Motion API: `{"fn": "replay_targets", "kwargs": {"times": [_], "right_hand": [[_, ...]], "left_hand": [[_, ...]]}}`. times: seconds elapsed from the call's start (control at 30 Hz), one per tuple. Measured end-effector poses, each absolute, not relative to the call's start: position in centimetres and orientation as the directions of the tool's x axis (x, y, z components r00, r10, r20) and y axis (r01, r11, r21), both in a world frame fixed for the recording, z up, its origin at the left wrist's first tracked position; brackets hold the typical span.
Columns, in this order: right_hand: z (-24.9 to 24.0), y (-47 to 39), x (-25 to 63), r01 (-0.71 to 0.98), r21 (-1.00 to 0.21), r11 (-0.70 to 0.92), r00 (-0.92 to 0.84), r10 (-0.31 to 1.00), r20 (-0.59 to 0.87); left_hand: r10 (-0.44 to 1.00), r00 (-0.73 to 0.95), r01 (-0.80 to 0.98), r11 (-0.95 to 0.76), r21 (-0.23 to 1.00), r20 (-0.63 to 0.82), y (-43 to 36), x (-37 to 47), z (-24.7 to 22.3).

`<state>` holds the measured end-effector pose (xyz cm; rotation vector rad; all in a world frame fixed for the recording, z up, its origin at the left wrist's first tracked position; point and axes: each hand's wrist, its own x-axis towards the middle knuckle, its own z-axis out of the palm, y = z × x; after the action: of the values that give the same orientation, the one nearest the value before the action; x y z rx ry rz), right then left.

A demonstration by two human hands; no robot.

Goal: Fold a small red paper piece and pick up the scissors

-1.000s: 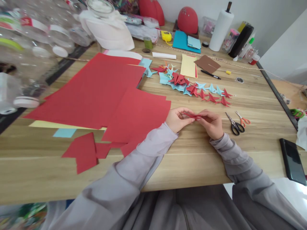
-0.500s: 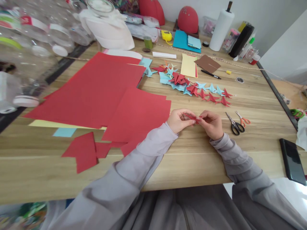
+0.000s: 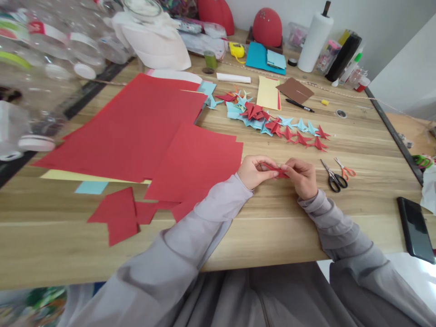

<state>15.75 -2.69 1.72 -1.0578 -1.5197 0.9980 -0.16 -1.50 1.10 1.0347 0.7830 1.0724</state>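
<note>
Red folded paper piece [image 3: 276, 170] pinched between left hand [image 3: 252, 171] and right hand [image 3: 303, 177], just above surface [image 3: 272, 227] | fingers closed on it | risk: small crease may slip or tear under uneven pinch | scissors [image 3: 334, 179] just right of right hand

- A light wooden table [image 3: 272, 227] with visible grain fills the view.
- Large red paper sheets [image 3: 136, 131] cover its left half, over a yellow sheet [image 3: 68, 176].
- Folded red and blue paper shapes [image 3: 272, 122] lie near the middle.
- 2 pairs of scissors [image 3: 335, 175] lie at the right.
- A black phone [image 3: 415, 229] lies by the right edge.
</note>
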Motion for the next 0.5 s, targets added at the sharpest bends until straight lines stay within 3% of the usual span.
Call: {"fn": "replay_targets", "kwargs": {"times": [0.3,0.5], "right_hand": [[1.35,-2.67,15.71,0.066,-0.971,0.228,-0.152,0.964,0.216],[1.2,-2.33,15.83,0.099,-0.977,0.187,-0.097,0.979,0.178]], "left_hand": [[0.961,0.257,-0.34,0.188,0.921,-0.102,-1.62,0.3,1.02],[0.969,0.244,-0.319,0.119,0.94,-0.039,-1.54,0.27,0.79]]}}
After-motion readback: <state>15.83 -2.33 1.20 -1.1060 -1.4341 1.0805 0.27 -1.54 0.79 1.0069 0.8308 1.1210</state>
